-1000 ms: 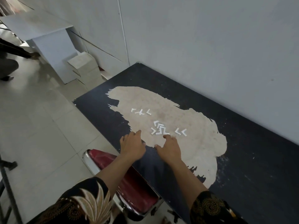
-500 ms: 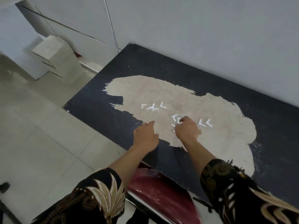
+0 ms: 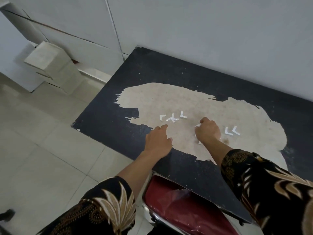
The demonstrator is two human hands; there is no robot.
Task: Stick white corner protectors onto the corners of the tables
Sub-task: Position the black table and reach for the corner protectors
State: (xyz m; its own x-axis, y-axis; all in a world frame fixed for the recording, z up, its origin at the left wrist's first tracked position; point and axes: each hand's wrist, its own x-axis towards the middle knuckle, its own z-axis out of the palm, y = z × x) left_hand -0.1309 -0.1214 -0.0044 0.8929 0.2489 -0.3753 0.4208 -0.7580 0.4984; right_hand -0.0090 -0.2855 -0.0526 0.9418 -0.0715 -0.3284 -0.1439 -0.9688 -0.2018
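- Head view: black-topped bench (image 3: pixel 152 70) with a large tan patch (image 3: pixel 169 97) where the surface has peeled; white L-shaped corner protectors lie on the patch in three groups.
- Right hand (image 3: pixel 207 131): fingers curled down and closed on the middle heap (image 3: pixel 196 128). Only slivers of white show at the fingertips and under the heel of the hand.
- Left hand (image 3: pixel 158 141): loosely curled and holding nothing, forefinger stretched out with its tip on the bench just short of the left cluster (image 3: pixel 172 119).
- Right pair (image 3: pixel 231 130) lies just beside the right hand's knuckles, not touching it.
- Edges: far long edge sits against the grey wall (image 3: pixel 220 31). The near long edge passes under both forearms, and the left short edge faces the pale tiled floor (image 3: pixel 42 150). Bare tan surface lies beyond the hands.
- A red chair seat with a chrome rim (image 3: pixel 177 209) is tucked under the near edge.
- Orientation: the left cluster forms a short left-right row with its two middle pieces crossed. The right pair lies side by side, both elbows pointing near-left.
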